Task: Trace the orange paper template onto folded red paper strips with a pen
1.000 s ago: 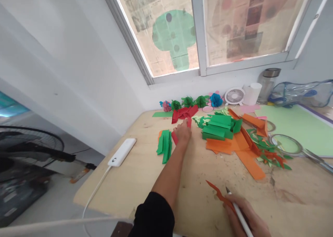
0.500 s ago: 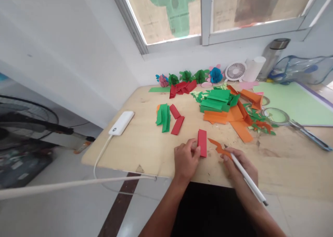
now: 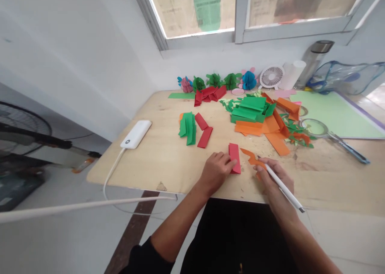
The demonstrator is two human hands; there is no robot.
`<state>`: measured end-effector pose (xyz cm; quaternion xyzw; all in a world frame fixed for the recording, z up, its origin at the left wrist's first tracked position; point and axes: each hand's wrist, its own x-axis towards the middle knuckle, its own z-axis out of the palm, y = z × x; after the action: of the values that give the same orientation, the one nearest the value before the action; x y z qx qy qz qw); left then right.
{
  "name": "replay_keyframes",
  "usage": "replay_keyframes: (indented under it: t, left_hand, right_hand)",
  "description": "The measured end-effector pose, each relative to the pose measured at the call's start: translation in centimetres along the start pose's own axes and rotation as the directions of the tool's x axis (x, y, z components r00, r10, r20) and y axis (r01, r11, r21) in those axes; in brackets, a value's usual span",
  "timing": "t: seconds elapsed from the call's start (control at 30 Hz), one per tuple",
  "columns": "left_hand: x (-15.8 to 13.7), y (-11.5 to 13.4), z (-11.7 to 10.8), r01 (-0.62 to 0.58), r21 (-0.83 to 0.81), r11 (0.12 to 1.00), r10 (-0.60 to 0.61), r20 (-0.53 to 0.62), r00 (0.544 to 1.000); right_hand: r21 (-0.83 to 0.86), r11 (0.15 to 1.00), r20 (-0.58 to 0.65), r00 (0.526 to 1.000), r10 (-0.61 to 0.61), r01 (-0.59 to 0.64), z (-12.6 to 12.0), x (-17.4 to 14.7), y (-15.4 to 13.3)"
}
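Observation:
My left hand [image 3: 215, 171] rests on the table with its fingers curled at the left edge of a folded red paper strip [image 3: 234, 153], its thumb on the lower part of the strip. In my right hand [image 3: 276, 179] are a white pen [image 3: 286, 190] and an orange paper cutout [image 3: 251, 157] with a wavy outline. The pen's tip points away from me, and the cutout reaches left toward the red strip without touching it. Farther off lie two red paper pieces [image 3: 205, 137] and a small stack of folded green paper [image 3: 187, 128].
Green folded papers [image 3: 248, 108] and orange papers [image 3: 276, 143] are piled behind my right hand. A box cutter [image 3: 349, 147] and tape roll [image 3: 314, 126] lie to the right. Paper flowers [image 3: 214, 80] and a small fan [image 3: 272, 77] line the wall. A white power bank [image 3: 136, 134] sits left.
My left hand has shifted its grip, with the thumb now lying across the lower red strip. The view has tilted slightly. My right hand still holds the pen and orange cutout.

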<state>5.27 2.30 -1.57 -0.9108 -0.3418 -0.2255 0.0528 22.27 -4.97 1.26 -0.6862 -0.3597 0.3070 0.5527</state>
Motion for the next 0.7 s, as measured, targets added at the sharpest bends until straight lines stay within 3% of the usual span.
replay_keyframes:
  t: [0.2,0.3,0.47,0.7]
  left_hand:
    - [-2.1,2.5,-1.1,0.044,-0.033,0.998,-0.045,-0.027,0.999]
    - [-2.7,3.0,-2.2,0.170,-0.226,0.959,-0.187,-0.057,0.981]
    - [-1.5,3.0,-3.3,0.393,-0.569,0.722,-0.512,-0.059,0.857]
    - [0.5,4.3,-2.8,0.514,-0.710,0.482,-0.638,0.118,0.761]
  right_hand:
    - [-0.027,0.999,0.042,0.999,-0.020,0.021,0.3,-0.6,0.0]
    - [-0.036,0.999,0.057,0.998,-0.003,0.005,0.4,-1.0,0.0]
    - [-0.014,1.000,0.077,0.997,-0.006,0.007,0.7,-1.3,0.0]
    - [-0.035,0.999,0.062,0.997,-0.038,0.040,1.5,-1.6,0.1]
